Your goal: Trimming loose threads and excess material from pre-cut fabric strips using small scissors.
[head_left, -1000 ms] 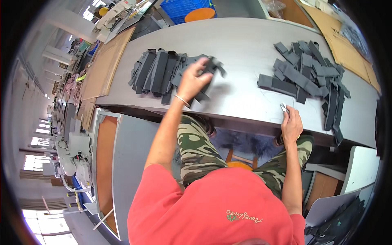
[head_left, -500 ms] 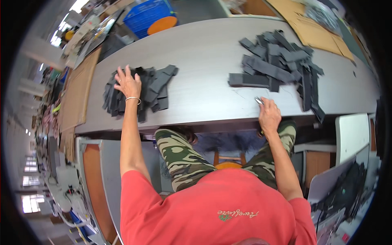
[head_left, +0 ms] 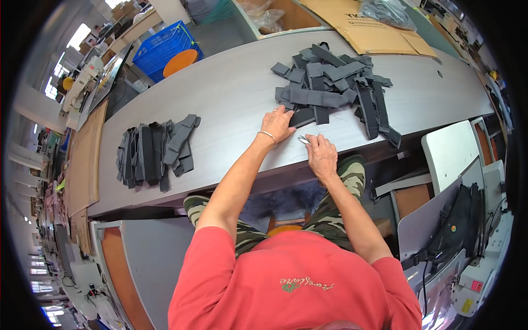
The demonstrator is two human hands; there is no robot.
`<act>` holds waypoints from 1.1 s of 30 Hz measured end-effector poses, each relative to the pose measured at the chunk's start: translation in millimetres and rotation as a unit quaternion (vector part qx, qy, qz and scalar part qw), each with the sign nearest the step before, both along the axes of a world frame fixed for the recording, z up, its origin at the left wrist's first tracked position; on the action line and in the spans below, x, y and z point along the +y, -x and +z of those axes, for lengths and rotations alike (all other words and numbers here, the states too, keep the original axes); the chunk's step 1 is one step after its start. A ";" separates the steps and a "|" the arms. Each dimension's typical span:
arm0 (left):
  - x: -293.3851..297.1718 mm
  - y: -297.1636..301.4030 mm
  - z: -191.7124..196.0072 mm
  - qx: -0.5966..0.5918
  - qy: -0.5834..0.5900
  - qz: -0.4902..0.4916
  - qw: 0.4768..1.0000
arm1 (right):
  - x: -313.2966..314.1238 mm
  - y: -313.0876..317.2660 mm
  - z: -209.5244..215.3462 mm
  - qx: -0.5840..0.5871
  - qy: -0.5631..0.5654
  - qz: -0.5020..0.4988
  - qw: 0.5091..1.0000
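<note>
On the pale grey surface [head_left: 234, 104], the left hand [head_left: 278, 125] and right hand [head_left: 323, 155] are close together by a loose heap of dark strips [head_left: 330, 82].
In the head view, the left hand's fingertips touch the left end of one dark cloth strip [head_left: 302, 117], which lies at the heap's near side; whether they pinch it or only rest on it, I cannot tell. The right hand's grip is closed around a small metal tool [head_left: 303, 139], its tip pointing toward the left hand, just short of the strip. Well apart to the left is a neater bundle of grey strips [head_left: 151, 151]. Beyond the surface's far edge are a blue crate [head_left: 162, 48] and an orange round seat [head_left: 180, 62].
</note>
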State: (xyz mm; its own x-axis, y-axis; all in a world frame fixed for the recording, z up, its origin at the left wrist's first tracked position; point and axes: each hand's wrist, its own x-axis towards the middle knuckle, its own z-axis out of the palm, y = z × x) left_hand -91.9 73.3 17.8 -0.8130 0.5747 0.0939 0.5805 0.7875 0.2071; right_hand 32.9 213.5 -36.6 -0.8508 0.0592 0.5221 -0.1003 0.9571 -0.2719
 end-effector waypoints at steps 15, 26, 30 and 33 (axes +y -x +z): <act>-76.1 -44.3 8.5 -0.496 -0.509 0.074 0.700 | 12.0 -3.6 9.4 -0.014 0.138 0.056 0.989; -75.4 -82.3 -13.4 -0.524 -0.612 0.090 0.586 | 7.8 9.8 63.3 0.055 0.144 0.067 0.986; -72.0 -88.0 -8.0 -0.533 -0.619 0.122 0.564 | 1.7 35.4 66.2 0.090 -0.002 0.073 0.993; -75.1 -89.1 -15.0 -0.541 -0.621 0.119 0.555 | -9.5 50.4 63.7 0.088 -0.042 0.087 0.991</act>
State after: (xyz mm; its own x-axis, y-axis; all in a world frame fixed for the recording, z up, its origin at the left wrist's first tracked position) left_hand -2.8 -1.8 2.7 -0.8186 0.4773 -0.3196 -0.5020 -0.3240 0.8019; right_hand -17.5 204.0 27.1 -0.7397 -0.1305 0.6602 -0.3048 0.9396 -0.1558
